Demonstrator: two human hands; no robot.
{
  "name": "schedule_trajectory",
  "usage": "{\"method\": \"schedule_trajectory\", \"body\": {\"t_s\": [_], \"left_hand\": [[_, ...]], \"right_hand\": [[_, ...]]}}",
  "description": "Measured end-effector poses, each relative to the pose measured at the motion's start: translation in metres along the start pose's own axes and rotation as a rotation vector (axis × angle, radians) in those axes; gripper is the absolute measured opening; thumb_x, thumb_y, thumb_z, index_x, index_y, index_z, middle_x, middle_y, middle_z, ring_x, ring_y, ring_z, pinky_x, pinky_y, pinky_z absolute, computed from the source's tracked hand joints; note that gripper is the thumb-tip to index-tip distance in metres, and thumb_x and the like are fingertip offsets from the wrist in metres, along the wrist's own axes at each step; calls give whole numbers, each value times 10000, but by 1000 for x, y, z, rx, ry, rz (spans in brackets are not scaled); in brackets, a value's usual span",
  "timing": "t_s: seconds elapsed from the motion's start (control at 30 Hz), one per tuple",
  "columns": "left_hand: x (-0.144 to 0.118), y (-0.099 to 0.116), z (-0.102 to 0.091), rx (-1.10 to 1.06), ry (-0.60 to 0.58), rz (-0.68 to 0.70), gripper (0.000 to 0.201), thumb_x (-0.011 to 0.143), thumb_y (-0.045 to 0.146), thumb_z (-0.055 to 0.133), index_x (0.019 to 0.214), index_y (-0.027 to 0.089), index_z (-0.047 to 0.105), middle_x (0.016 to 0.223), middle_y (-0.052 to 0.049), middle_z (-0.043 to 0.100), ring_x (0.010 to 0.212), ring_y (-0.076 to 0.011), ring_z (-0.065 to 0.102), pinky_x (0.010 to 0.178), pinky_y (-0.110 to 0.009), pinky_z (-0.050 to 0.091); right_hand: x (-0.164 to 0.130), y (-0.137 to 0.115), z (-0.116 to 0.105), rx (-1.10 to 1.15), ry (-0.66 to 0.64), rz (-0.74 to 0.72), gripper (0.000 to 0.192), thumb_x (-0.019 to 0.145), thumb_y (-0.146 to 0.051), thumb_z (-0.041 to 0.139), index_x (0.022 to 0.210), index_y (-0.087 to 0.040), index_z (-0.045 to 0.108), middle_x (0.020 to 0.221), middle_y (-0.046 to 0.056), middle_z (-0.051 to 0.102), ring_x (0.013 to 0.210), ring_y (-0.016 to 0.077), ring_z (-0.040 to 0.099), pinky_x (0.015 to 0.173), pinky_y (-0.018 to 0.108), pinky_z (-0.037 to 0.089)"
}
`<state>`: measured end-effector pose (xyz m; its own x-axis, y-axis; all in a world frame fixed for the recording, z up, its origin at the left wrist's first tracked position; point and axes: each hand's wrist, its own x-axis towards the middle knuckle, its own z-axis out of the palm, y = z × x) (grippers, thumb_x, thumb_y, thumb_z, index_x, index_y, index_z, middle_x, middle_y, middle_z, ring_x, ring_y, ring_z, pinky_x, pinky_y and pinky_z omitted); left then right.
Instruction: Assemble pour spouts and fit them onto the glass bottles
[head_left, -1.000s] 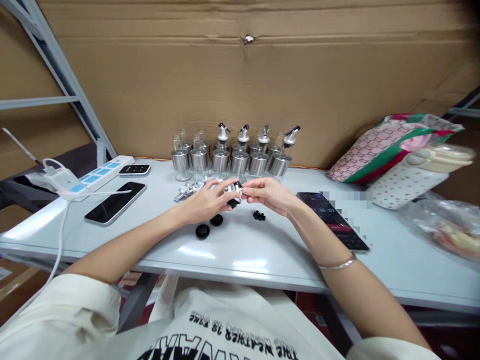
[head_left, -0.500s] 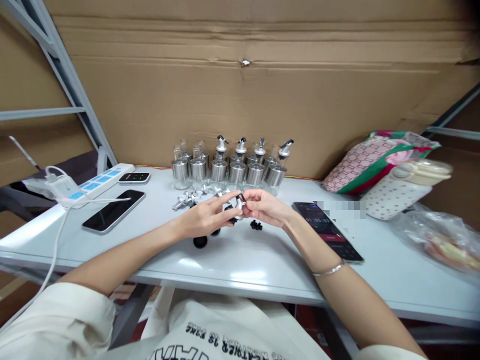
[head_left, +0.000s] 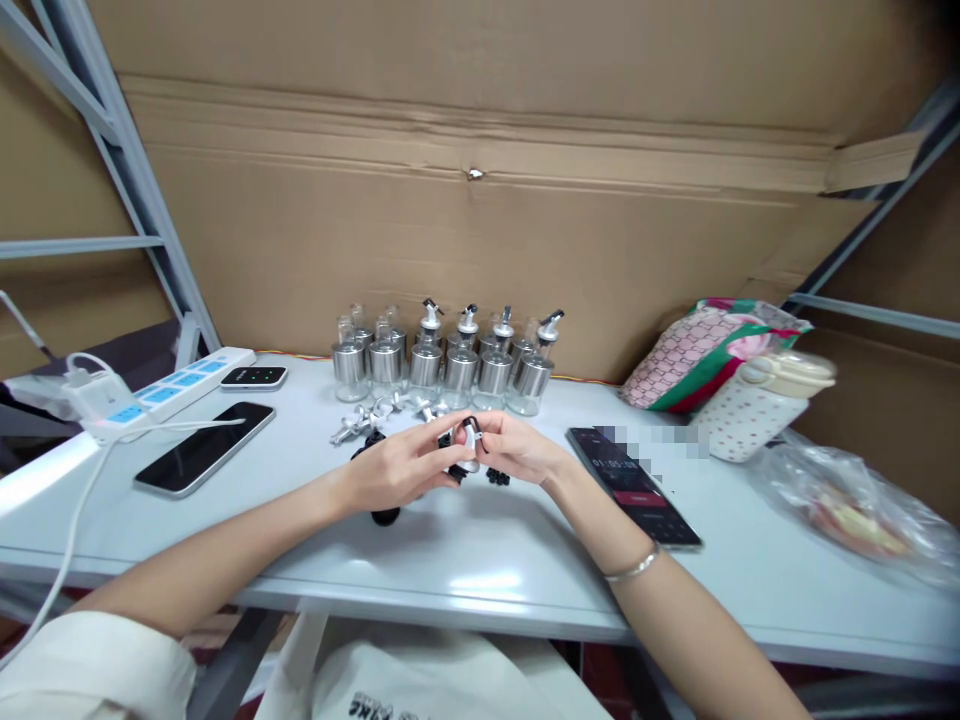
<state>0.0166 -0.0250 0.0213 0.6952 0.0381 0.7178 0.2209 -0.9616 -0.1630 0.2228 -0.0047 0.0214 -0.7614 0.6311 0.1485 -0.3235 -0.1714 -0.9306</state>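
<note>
Between both hands, above the middle of the table, is a silver pourer spout with a black flip cap point(head_left: 470, 437). My left hand point(head_left: 397, 467) is closed on its body from the left. The fingertips of my right hand point(head_left: 517, 447) pinch at the cap side. Small black pieces point(head_left: 498, 477) lie just below my right hand. Black round stoppers point(head_left: 385, 516) sit partly hidden under my left hand. Loose silver spout parts point(head_left: 360, 422) are piled behind it. Farther back stand several glass bottles with steel sleeves point(head_left: 460, 370), some fitted with spouts.
On the left lie a phone point(head_left: 206, 448), a power strip point(head_left: 172, 392) and a small black device point(head_left: 255, 377). At right are a running-timer phone point(head_left: 634, 487), a dotted bottle point(head_left: 754, 410), a patterned bag point(head_left: 686, 355) and a plastic bag point(head_left: 847, 500). Cardboard point(head_left: 525, 250) walls the back.
The camera view has shifted, so the table and bottles appear lower and slightly left. Both hands keep hold of the spout, with the fingers slightly repositioned around it.
</note>
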Motion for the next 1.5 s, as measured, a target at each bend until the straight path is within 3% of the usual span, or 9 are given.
{"method": "schedule_trajectory", "body": {"t_s": [0.23, 0.53, 0.67, 0.77, 0.97, 1.1, 1.2, 1.3, 1.5], "left_hand": [[-1, -5, 2, 29, 33, -35, 182, 981, 228, 381, 1136, 150, 438, 1233, -223, 517, 962, -186, 638, 780, -290, 559], [-4, -28, -4, 177, -81, -73, 254, 989, 301, 384, 1218, 200, 430, 1318, -180, 496, 907, -165, 644, 797, -327, 506], [-18, -54, -10, 184, -118, -241, 337, 977, 336, 398, 1274, 175, 398, 1331, -174, 493, 1129, -235, 563, 873, -368, 460], [-28, -70, -12, 186, -113, -414, 361, 965, 339, 400, 1280, 164, 397, 1309, -157, 511, 1192, -255, 515, 933, -400, 428], [-30, -107, -4, 114, 145, -793, 523, 880, 286, 495, 1332, 128, 283, 1319, -182, 428, 1179, -243, 512, 994, -399, 423], [-10, -150, -2, 141, 207, -858, 584, 831, 212, 545, 1337, 125, 265, 1407, -205, 337, 1294, -275, 403, 1088, -450, 324], [4, -172, 2, 77, 213, -934, 411, 828, 167, 525, 1212, 126, 384, 1234, -181, 507, 1158, -256, 521, 1003, -441, 410], [9, -176, 9, 58, 227, -939, 150, 843, 146, 485, 992, 145, 469, 984, -109, 591, 945, -214, 598, 902, -405, 472], [22, -152, -10, 131, 436, -827, 116, 902, 171, 417, 1014, 186, 392, 1048, -83, 505, 946, -165, 551, 911, -350, 444]], "right_hand": [[5, 3, 11, 73, 75, -62, 309, 644, -358, 838, 784, -137, 673, 750, -3, 583, 716, 92, 547, 679, 220, 450], [9, 2, 16, 164, 219, -94, 325, 741, -448, 745, 816, -162, 611, 778, 18, 625, 722, 139, 603, 721, 312, 505], [11, -2, 16, 184, 340, -139, 302, 731, -399, 754, 820, -151, 605, 783, 5, 599, 649, 105, 561, 654, 251, 473], [10, -6, 13, 225, 422, -156, 325, 733, -392, 715, 615, -154, 528, 689, -12, 540, 572, 90, 491, 580, 223, 431], [9, -9, 9, 187, 580, -260, 395, 724, -314, 502, 400, -189, 314, 501, -5, 425, 443, 97, 395, 481, 236, 347], [7, -13, 11, 131, 628, -311, 353, 675, -297, 473, 376, -194, 315, 484, -1, 425, 425, 107, 408, 471, 248, 329], [7, -15, 12, 83, 683, -358, 361, 675, -322, 509, 387, -196, 330, 478, -15, 422, 417, 102, 402, 468, 246, 316], [6, -16, 12, -64, 752, -411, 431, 722, -394, 551, 401, -203, 337, 478, -16, 449, 438, 104, 421, 500, 254, 335], [4, -20, 15, -479, 849, -597, 449, 805, -373, 523, 424, -211, 351, 474, 8, 508, 504, 117, 466, 579, 269, 367]]}}
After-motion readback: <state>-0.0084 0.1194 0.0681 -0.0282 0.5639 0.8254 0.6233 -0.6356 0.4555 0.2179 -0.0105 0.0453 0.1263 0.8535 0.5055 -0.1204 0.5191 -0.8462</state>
